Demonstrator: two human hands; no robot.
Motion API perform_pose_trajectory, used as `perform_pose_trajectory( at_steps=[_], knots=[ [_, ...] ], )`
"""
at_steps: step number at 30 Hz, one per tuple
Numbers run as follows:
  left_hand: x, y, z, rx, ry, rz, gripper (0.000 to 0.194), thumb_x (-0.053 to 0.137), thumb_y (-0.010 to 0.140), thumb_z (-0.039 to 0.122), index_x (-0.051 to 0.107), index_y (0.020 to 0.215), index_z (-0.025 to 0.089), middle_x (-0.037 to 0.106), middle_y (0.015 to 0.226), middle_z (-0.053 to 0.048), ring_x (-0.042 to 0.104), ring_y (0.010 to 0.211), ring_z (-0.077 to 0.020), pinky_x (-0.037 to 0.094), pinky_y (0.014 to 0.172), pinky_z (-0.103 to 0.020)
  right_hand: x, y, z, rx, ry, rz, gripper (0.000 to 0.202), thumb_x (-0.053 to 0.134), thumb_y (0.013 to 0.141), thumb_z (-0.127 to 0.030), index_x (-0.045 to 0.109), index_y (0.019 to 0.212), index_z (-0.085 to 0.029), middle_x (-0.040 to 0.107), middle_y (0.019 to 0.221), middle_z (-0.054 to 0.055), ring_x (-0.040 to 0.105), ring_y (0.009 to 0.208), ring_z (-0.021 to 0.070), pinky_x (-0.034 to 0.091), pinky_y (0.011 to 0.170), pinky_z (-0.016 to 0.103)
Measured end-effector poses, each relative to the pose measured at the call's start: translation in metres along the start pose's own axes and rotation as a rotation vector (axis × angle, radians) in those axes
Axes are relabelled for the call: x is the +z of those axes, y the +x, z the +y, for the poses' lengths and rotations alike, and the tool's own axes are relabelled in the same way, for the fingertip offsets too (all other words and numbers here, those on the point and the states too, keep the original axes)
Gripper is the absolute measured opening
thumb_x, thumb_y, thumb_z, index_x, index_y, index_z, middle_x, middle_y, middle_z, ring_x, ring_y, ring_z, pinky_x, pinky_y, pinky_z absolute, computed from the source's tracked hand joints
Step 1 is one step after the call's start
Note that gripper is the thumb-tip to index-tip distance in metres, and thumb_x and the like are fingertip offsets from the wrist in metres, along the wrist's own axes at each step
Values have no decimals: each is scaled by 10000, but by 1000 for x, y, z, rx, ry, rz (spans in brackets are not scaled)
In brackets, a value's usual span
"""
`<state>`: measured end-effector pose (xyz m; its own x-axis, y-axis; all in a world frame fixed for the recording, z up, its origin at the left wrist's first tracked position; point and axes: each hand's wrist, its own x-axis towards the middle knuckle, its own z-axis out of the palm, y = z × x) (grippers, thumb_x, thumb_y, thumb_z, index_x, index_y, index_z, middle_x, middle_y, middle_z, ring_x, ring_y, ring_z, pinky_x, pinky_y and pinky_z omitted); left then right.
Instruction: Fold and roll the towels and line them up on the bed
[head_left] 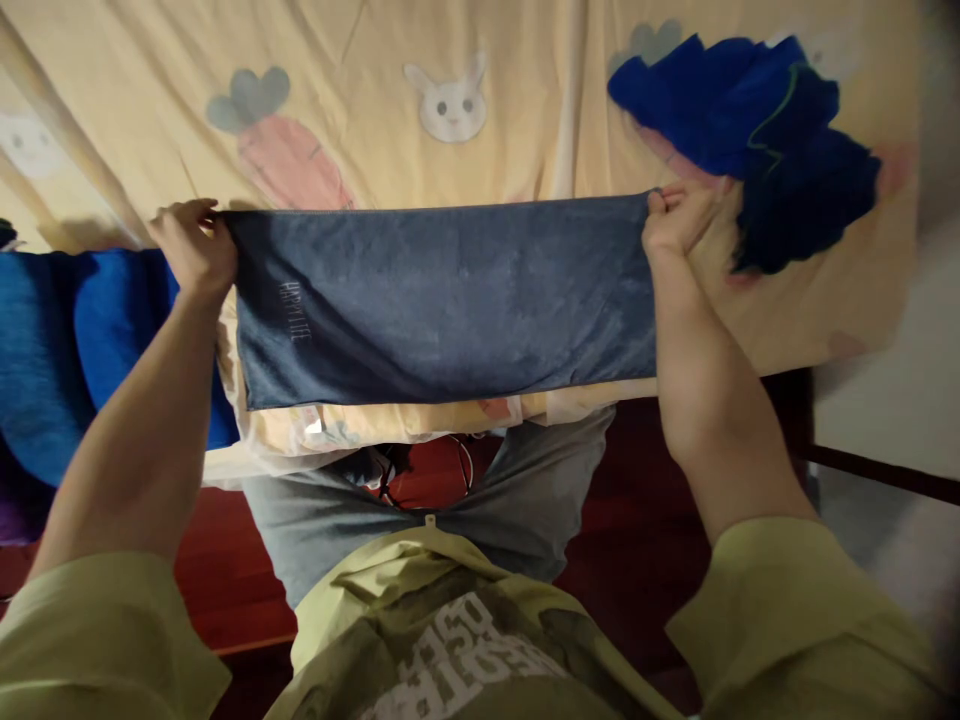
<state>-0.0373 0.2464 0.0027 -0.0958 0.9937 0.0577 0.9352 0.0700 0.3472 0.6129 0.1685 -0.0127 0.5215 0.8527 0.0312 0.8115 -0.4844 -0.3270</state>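
Yellow rabbit-print sheet (525,90): left fingers (201,208) and right fingers (670,198) pinch slate-blue rectangular towel (450,295) at 10, 2 o'clock; uneven tugging could skew it.

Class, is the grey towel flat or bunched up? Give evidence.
Mostly flat: the grey towel extends between left hand and right hand, with slight creases.

Pale yellow sheet (525,100), wrinkled, with print of carrots and white rabbit face. Blue cloths (731,110), crumpled in loose heap on right part of sheet; thin green line runs along one edge. More blue cloths (112,310) at left side, lying side by side; purple cloth (19,510) just below them. Small white label (311,421) at near edge of sheet. Dark red floor (232,570) below; thin cords (465,465), dark and light, near middle.
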Motion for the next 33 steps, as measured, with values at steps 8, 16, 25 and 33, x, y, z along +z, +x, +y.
perform_pose_trajectory(
  at_steps=[8,16,25,33],
  knots=[
    [13,-84,70,402,-19,-136,722,546,1024,401,312,1630,85,84,1758,-132,-28,1629,-350,-15,1313,-602,0,-93,-82,-390,139,-128,603,385,1079,-438,302,1632,-212,231,1731,77,73,1628,322,59,1321,607],
    [43,-93,78,301,-132,-158,764,416,950,774,658,1354,172,333,1693,-48,-167,1606,-343,14,1214,-659,55,-125,-100,-560,160,-355,744,276,1043,-619,169,1696,-280,190,1748,-12,5,1642,310,-43,1325,628],
    [39,-58,35,144,1,-383,1019,-201,1021,564,501,861,-157,589,1082,-167,-381,1469,-310,-14,713,-525,22,-65,-29,-281,203,-185,651,288,1088,-590,350,1615,-214,295,1708,88,-1,1632,236,49,1319,571],
    [30,-67,67,223,-78,-97,982,150,997,816,594,1277,-13,431,1605,-200,-170,1601,-299,86,1201,-608,10,-83,-70,-156,-225,-184,735,46,1106,-441,190,1625,60,66,1725,271,15,1637,296,111,1276,619]
  ],
)
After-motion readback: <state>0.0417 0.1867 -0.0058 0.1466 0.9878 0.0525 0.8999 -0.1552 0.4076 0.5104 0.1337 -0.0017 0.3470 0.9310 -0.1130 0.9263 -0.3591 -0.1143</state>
